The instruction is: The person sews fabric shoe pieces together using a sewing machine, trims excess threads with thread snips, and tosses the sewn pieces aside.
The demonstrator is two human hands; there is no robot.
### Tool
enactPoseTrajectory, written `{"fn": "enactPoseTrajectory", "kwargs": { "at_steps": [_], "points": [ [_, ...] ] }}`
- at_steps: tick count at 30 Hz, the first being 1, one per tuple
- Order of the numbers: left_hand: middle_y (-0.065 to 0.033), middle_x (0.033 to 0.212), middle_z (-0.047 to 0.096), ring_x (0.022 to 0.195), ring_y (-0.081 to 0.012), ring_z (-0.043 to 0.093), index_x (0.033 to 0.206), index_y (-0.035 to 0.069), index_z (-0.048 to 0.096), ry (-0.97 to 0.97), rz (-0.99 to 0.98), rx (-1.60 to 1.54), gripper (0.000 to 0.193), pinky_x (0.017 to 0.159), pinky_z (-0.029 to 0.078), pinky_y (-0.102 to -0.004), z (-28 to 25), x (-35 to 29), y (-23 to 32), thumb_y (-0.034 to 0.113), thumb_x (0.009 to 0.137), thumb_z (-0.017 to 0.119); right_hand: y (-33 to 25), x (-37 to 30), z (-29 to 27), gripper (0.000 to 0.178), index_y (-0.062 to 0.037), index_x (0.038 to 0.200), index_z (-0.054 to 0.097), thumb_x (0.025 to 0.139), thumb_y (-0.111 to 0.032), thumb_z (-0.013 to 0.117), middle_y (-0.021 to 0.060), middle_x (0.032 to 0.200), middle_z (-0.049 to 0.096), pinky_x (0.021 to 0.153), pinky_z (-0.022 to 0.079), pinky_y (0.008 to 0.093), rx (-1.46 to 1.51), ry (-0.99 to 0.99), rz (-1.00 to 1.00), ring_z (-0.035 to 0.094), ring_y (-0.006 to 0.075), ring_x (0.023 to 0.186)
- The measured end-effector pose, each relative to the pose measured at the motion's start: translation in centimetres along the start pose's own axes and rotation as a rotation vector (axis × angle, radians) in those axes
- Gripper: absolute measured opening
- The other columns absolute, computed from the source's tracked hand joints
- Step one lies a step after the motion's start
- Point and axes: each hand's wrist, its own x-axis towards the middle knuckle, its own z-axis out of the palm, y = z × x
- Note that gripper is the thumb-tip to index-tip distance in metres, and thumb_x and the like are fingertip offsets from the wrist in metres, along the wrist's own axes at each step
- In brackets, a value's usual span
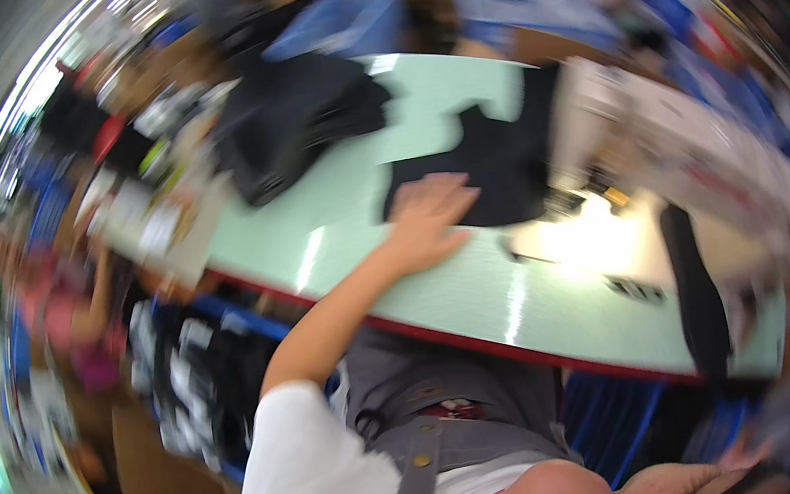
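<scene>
My left hand [432, 220] lies flat with its fingers spread on a black fabric piece [495, 167]. That piece has a stepped, cut-out edge and spreads over the pale green tabletop [314, 248], reaching the head of a white sewing machine [693, 139]. A bright lamp glows below the machine's needle area. At the lower right edge, a small blurred patch of skin appears to be my right hand [742, 451], low beside the table; its fingers are too smeared to read. A long black fabric strip [694, 291] hangs over the table's front edge.
A pile of black fabric [296, 119] rests on the table's far left. Blue bins [339, 24] stand behind it. A small dark object [635, 289] lies near the lamp's glow. Leftward, a person in pink [72, 323] sits beside another cluttered table [160, 224].
</scene>
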Motion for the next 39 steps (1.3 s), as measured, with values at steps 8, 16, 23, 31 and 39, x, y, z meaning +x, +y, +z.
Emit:
{"fn": "enactPoseTrajectory", "kwargs": {
  "at_steps": [8,16,23,31,39],
  "points": [
    [-0.0116,0.153,0.031,0.142,-0.0333,0.025,0.145,0.012,0.038,-0.171,-0.112,0.109,0.060,0.113,0.014,-0.0529,-1.1,-0.7,-0.2,0.029,0.090,0.052,-0.1,-3.1,0.1,0.034,-0.0079,0.121,0.055,0.091,-0.021,0.063,0.0054,0.129,0.051,0.093,0.045,0.0515,1.001,0.611,1.465,0.047,0.0228,0.118],
    [-0.0114,0.153,0.031,0.143,-0.0336,0.024,0.145,0.011,0.038,-0.176,-0.081,0.099,0.056,0.113,0.014,-0.0545,-1.1,-0.4,0.8,0.034,0.095,0.047,7.9,-0.7,-0.4,0.039,-0.0036,0.124,0.053,0.090,-0.019,0.064,0.0115,0.133,0.046,0.089,0.050,0.0497,0.859,0.684,1.559,0.049,0.0299,0.115],
    [-0.0121,0.153,0.031,0.142,-0.0344,0.024,0.144,0.011,0.039,-0.164,-0.085,0.085,0.055,0.112,0.016,-0.0547,-0.8,-0.7,0.0,0.033,0.095,0.048,12.7,9.5,7.3,0.039,-0.0061,0.128,0.055,0.093,-0.023,0.060,0.0084,0.125,0.057,0.087,0.052,0.0377,0.573,-0.188,1.306,0.055,0.0221,0.111],
    [-0.0129,0.152,0.033,0.141,-0.0342,0.027,0.144,0.012,0.040,-0.134,-0.058,0.081,0.057,0.112,0.018,-0.0528,-1.4,-1.1,0.0,0.032,0.092,0.052,-5.9,12.9,12.0,0.021,-0.0037,0.110,0.066,0.092,-0.005,0.056,0.0078,0.093,0.069,0.075,0.051,0.0255,0.486,-0.394,0.168,0.066,0.0134,0.082],
    [-0.0142,0.142,0.043,0.129,-0.0344,0.042,0.138,0.017,0.047,-0.416,0.038,0.139,0.072,0.109,0.028,-0.0550,-9.5,-1.0,-3.9,0.018,0.069,0.068,-24.3,8.0,14.7,0.032,-0.0016,0.105,0.062,0.073,-0.006,0.060,0.0095,0.104,0.061,0.074,0.050,0.0323,0.670,-0.929,-0.814,0.060,0.0247,0.094]
  ]
}}
